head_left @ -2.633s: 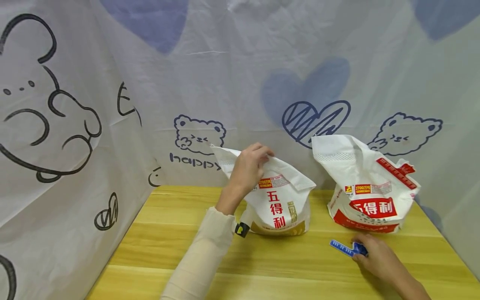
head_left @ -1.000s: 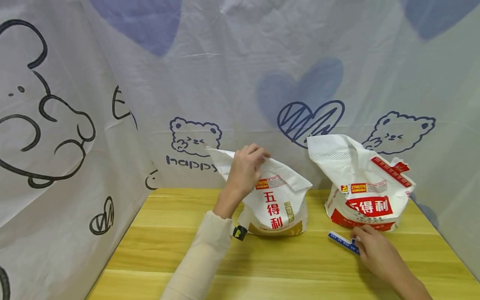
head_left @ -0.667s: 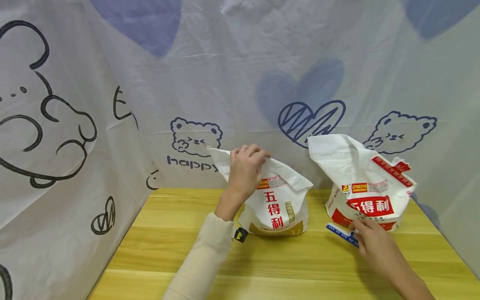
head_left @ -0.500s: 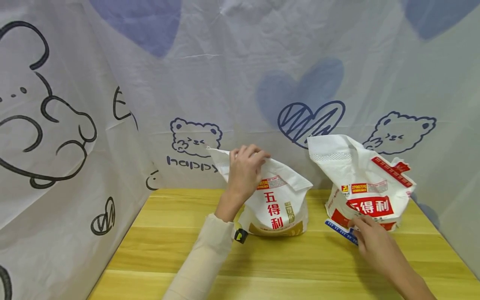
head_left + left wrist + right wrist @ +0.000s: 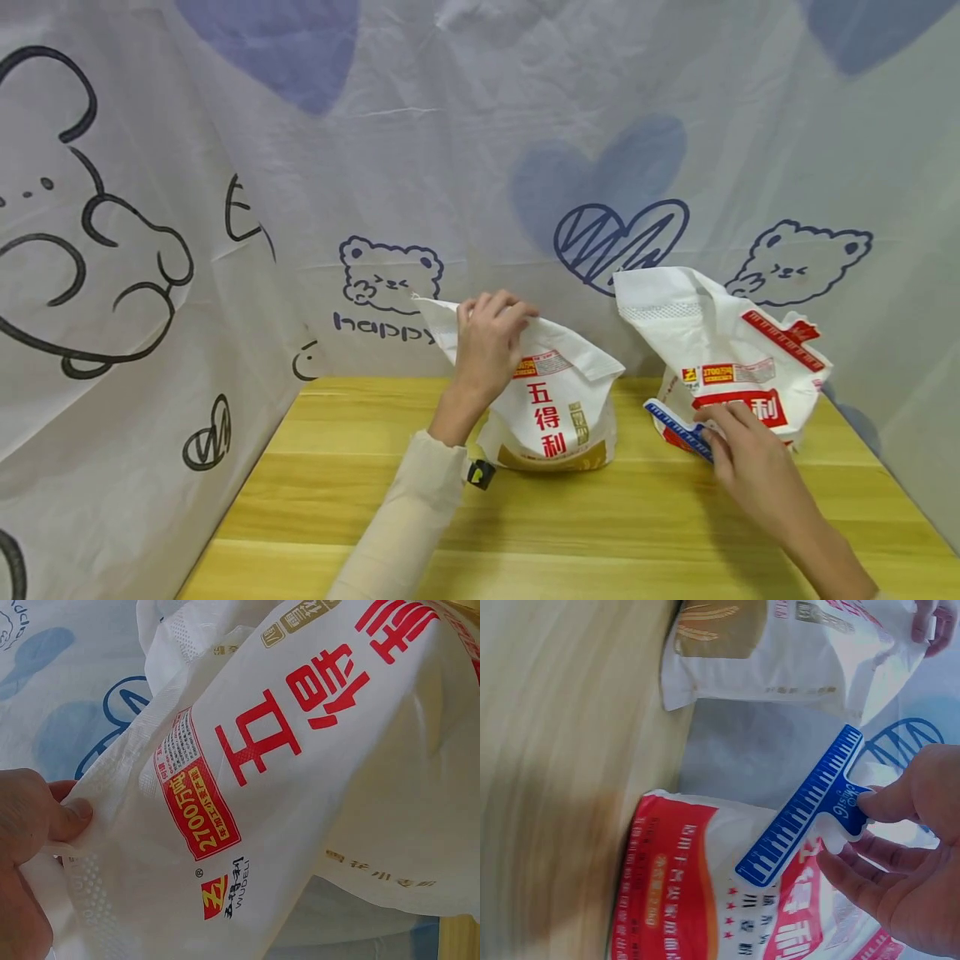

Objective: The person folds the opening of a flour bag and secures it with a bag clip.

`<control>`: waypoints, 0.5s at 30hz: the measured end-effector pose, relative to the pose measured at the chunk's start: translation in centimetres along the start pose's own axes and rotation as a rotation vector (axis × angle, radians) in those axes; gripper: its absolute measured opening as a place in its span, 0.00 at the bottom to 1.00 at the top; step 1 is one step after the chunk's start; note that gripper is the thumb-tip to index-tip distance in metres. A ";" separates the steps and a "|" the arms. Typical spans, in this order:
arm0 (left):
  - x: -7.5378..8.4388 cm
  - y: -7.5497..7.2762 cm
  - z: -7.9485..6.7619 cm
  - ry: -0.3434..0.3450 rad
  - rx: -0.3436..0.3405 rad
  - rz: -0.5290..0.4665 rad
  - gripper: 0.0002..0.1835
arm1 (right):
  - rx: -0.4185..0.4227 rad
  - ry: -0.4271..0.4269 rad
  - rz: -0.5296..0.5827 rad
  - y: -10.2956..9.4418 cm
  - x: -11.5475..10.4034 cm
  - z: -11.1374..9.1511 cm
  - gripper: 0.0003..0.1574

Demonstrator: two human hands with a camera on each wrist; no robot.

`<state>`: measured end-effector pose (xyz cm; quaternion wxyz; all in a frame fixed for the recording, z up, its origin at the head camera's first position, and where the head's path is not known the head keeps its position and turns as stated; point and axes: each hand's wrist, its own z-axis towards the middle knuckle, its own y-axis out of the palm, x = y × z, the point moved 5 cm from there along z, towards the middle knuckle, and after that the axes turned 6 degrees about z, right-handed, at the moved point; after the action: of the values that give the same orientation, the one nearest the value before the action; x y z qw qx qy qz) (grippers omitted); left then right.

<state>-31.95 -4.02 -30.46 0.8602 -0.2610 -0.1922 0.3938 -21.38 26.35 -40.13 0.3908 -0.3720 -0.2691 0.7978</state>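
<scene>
My left hand pinches the folded top edge of a white flour bag with red lettering and a gold base band. In the left wrist view, thumb and finger hold the bag's top hem. My right hand holds a blue piano-key-patterned clip by its handle, in front of the second bag. The right wrist view shows the clip slanting between the two bags, thumb on one side of its handle and fingers on the other. Whether its jaws are apart cannot be seen.
A second white flour bag with red panels stands to the right, its top corner sealed by a red clip. Both bags stand on a wooden table against a white cloth backdrop printed with bears and hearts.
My right hand has lifted the blue clip off the table and raised it up and slightly left, before the right bag. My left hand keeps its hold on the left bag's top.
</scene>
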 end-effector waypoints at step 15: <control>0.1 -0.1 -0.1 -0.004 0.005 -0.010 0.12 | 0.059 -0.003 0.076 -1.6 -1.5 3.4 0.21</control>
<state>-31.80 -3.98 -30.45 0.8623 -0.2573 -0.1942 0.3906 -22.80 25.51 -36.46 0.3707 -0.3691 -0.2319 0.8201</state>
